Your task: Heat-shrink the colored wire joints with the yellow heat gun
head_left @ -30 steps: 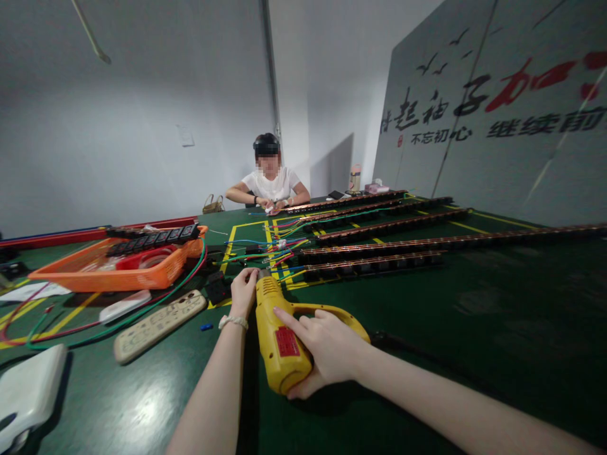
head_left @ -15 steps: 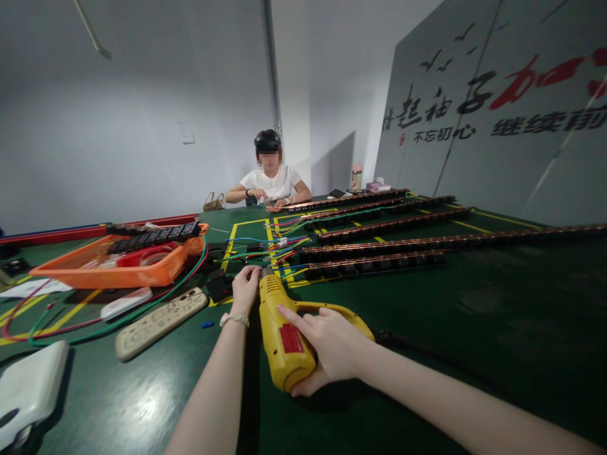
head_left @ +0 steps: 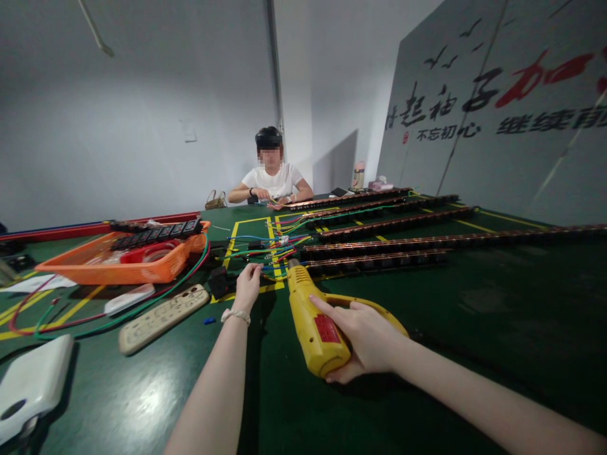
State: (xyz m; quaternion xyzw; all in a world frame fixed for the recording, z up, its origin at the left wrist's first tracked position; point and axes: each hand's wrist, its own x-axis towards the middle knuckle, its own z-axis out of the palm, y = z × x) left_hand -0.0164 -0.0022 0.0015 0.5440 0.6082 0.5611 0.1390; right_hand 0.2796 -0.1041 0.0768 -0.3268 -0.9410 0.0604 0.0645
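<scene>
Working at green table (head_left: 370,417), with copper-lined strips (head_left: 398,245) beyond yellow heat gun (head_left: 310,319).
Gripping heat gun in clamped fingers of right hand (head_left: 372,338). Holding fingertips of left hand (head_left: 247,287) together, left of heat gun's nozzle, at blue wire (head_left: 271,267); cannot tell whether pinching it.

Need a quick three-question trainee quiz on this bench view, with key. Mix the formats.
1. Which hand holds the yellow heat gun?
A) left
B) right
C) both

2. Fill in: the basket on the left side of the view is ____ in colour.

3. True or false: the power strip lies inside the basket.

Key:
1. B, the right hand.
2. orange
3. False; it lies on the table.
</scene>
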